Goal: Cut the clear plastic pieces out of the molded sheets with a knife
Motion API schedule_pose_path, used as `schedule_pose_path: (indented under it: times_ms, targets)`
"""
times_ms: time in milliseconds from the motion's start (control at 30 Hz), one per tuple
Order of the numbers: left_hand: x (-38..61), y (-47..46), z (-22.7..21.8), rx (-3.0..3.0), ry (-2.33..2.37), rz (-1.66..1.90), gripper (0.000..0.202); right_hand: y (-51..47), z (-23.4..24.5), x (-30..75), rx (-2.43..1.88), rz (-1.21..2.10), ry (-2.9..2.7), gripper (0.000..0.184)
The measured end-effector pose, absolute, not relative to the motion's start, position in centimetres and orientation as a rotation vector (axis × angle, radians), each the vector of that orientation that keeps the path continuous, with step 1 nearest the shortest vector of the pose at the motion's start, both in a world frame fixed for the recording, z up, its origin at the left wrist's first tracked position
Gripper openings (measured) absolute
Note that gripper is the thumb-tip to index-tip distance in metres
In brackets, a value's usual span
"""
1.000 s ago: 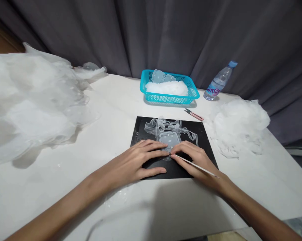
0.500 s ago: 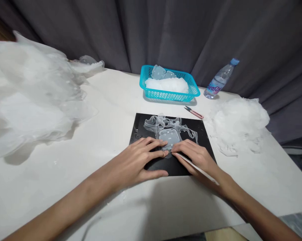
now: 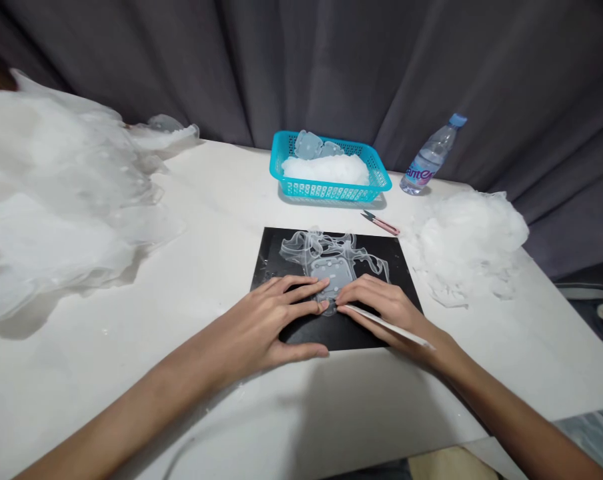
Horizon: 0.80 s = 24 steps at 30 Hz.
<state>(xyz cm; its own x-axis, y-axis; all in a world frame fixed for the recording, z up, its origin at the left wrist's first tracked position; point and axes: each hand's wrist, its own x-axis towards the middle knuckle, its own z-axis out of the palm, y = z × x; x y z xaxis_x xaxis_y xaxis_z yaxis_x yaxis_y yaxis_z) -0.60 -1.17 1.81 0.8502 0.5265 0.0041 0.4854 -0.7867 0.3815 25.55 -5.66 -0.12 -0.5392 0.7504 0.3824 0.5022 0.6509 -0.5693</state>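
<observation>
A black mat [image 3: 381, 253] lies on the white table. On it rests a translucent plastic piece [image 3: 333, 272] with thin curling strips around it. My left hand [image 3: 276, 319] lies flat on the mat, its fingertips pressing the piece's near edge. My right hand [image 3: 384, 308] is closed on a thin white stick [image 3: 386, 320], whose tip meets the piece beside my left fingertips.
A teal basket [image 3: 379, 179] of white plastic bits stands behind the mat, with a water bottle [image 3: 429, 157] to its right and small pink snips [image 3: 380, 222] in front. Heaps of translucent plastic [image 3: 56, 193] fill the left side; a smaller pile [image 3: 469, 237] sits right.
The view has drifted slightly, so everything sits a little left and higher in the frame. Both hands stay at the plastic piece in nearly the same pose.
</observation>
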Motion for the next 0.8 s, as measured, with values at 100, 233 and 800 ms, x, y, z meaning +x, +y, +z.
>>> schedule_pose_path:
  times_ms: [100,233,800]
  targets:
    - [-0.7,-1.1,1.5,2.66,0.748,0.173,0.059,-5.4,-0.5,25.3,-0.948,0.427,-2.282,0.012]
    - [-0.9,-1.1,1.3,2.664,0.728,0.218,0.058,-5.4,-0.2,25.9,-0.941,0.412,-2.318,0.012]
    - [-0.8,-0.9,1.4,2.697,0.724,0.21,0.057,-4.9,-0.4,26.5,-0.886,0.559,-2.3,0.012]
